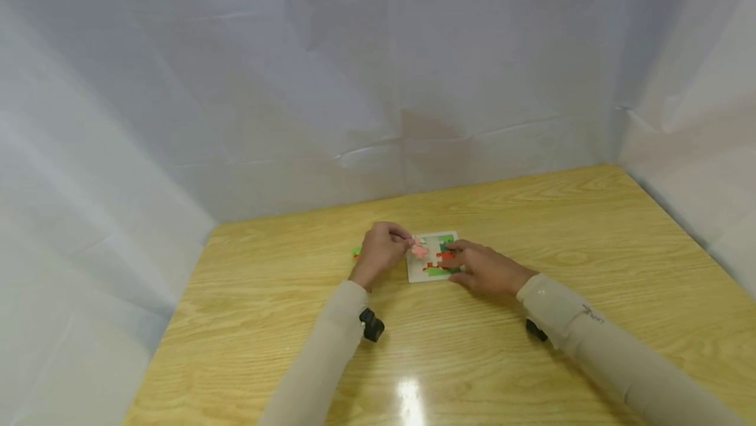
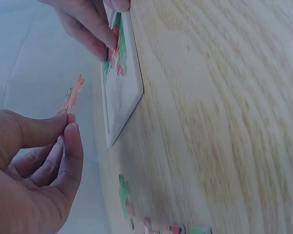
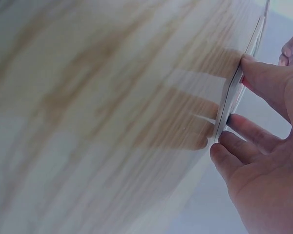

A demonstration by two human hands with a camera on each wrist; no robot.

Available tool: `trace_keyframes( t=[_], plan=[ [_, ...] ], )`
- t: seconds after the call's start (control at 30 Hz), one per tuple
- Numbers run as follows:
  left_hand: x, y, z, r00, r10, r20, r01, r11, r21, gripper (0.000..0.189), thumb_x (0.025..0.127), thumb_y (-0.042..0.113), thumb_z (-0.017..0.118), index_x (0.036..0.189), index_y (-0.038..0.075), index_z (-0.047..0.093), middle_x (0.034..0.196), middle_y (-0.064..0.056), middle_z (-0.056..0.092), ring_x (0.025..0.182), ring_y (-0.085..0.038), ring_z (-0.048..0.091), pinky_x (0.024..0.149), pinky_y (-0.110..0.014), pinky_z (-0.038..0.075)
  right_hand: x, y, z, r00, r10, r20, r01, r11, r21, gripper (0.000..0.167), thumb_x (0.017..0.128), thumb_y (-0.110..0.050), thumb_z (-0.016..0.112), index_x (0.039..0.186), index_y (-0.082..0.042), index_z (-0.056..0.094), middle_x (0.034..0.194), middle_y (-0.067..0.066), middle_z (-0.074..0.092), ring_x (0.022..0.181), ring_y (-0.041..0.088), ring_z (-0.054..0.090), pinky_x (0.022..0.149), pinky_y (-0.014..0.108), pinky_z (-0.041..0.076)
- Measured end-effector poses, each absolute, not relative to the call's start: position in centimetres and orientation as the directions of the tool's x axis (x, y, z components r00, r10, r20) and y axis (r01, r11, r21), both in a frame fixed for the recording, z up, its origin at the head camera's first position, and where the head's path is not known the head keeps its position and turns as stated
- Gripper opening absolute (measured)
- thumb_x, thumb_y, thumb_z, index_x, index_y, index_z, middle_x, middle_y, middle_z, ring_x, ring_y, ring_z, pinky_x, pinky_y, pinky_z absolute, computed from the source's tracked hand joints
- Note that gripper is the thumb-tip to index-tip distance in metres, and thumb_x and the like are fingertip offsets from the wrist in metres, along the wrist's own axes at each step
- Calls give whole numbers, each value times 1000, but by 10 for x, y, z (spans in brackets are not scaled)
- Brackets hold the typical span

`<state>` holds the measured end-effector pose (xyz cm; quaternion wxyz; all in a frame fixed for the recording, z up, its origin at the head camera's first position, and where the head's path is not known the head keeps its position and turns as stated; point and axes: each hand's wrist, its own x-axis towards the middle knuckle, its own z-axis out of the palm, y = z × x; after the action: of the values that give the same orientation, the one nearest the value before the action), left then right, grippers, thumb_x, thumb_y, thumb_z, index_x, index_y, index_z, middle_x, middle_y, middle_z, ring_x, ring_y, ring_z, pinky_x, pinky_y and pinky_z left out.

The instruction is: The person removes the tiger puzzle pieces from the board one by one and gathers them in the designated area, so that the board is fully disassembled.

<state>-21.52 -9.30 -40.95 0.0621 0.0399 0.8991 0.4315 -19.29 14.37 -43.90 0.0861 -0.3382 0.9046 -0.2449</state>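
My left hand [image 1: 380, 252] pinches a pink jigsaw piece [image 2: 74, 92] between thumb and forefinger, holding it above the left part of a white puzzle tray [image 1: 417, 277]. Inside the tray, joined red and green puzzle pieces [image 1: 434, 271] lie along the near and right sides, while a bare white area shows at the left. My right hand [image 1: 487, 270] rests on the tray's right side, its fingers reaching over the pieces. In the right wrist view the thumb and fingertips touch the tray's edge [image 3: 230, 92]. The picture on the pinched piece is seen almost edge-on in the left wrist view.
Several loose puzzle pieces [image 2: 123, 195] lie on the wooden table [image 1: 461, 354] left of the tray, mostly hidden behind my left hand in the head view. White sheeting [image 1: 331, 85] hangs behind the table and at both sides.
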Motion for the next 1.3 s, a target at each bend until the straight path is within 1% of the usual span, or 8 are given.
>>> trace_keyframes(
  t=[0.17, 0.3, 0.47, 0.67, 0.73, 0.9, 1.03, 1.3],
  plan=[
    [-213, -102, -408, -988, 130, -80, 14, 599, 801, 10, 96, 15, 72, 97, 6, 76, 94, -14, 75, 79, -24, 68, 61, -27, 50, -193, 145, -438, -762, -647, 7, -561, 655, -506, 35, 99, -16, 68, 132, -4, 68, 153, 25, 49, 145, 44, 43, 112, 57, 43],
    [-211, -111, -407, -989, 122, -82, 9, 607, 794, 11, 97, 15, 72, 97, 6, 76, 94, -14, 74, 79, -24, 67, 62, -27, 50, -193, 147, -437, -765, -644, 5, -556, 657, -509, 36, 100, -16, 68, 134, -4, 67, 154, 24, 48, 145, 43, 43, 111, 56, 45],
    [-208, -123, -406, -992, 100, -73, 5, 623, 782, 11, 97, 15, 72, 97, 5, 76, 93, -13, 73, 73, -20, 63, 59, -27, 48, -193, 149, -437, -768, -640, 5, -552, 658, -513, 35, 100, -17, 67, 133, -5, 68, 153, 22, 49, 146, 43, 41, 111, 56, 44],
    [-205, -137, -410, -990, 95, -101, -26, 592, 806, 10, 98, 12, 69, 98, 4, 75, 87, -18, 73, 56, -15, 53, 49, -25, 43, -192, 151, -435, -784, -621, -7, -528, 673, -518, 37, 100, -18, 67, 135, -5, 67, 156, 23, 46, 146, 44, 41, 111, 56, 44],
    [-204, -142, -412, -990, 84, -113, -41, 595, 802, 10, 97, 10, 69, 97, 3, 75, 83, -17, 72, 55, -15, 54, 48, -25, 43, -192, 151, -435, -787, -617, -11, -524, 677, -517, 38, 100, -19, 67, 135, -5, 66, 156, 23, 45, 146, 44, 41, 111, 56, 45],
    [-202, -148, -415, -992, 51, -112, -53, 648, 760, 9, 94, 12, 72, 92, 3, 76, 80, -11, 74, 62, -19, 63, 52, -26, 47, -193, 152, -436, -784, -620, -3, -534, 677, -507, 38, 100, -18, 68, 135, -4, 66, 155, 23, 46, 146, 44, 41, 111, 56, 45],
    [-200, -151, -415, -992, 41, -117, -60, 665, 744, 11, 94, 15, 74, 91, 4, 76, 81, -10, 74, 65, -20, 65, 54, -27, 48, -194, 152, -437, -784, -621, -2, -534, 676, -507, 37, 100, -18, 68, 134, -5, 67, 156, 23, 46, 147, 45, 39, 111, 56, 45],
    [-197, -154, -415, -987, 37, -154, -85, 693, 716, 8, 94, 10, 73, 92, 3, 76, 90, -10, 77, 70, -19, 68, 59, -26, 52, -195, 152, -439, -778, -628, 8, -544, 667, -509, 35, 100, -17, 68, 133, -5, 68, 155, 23, 47, 146, 46, 40, 111, 57, 45]
  ],
)
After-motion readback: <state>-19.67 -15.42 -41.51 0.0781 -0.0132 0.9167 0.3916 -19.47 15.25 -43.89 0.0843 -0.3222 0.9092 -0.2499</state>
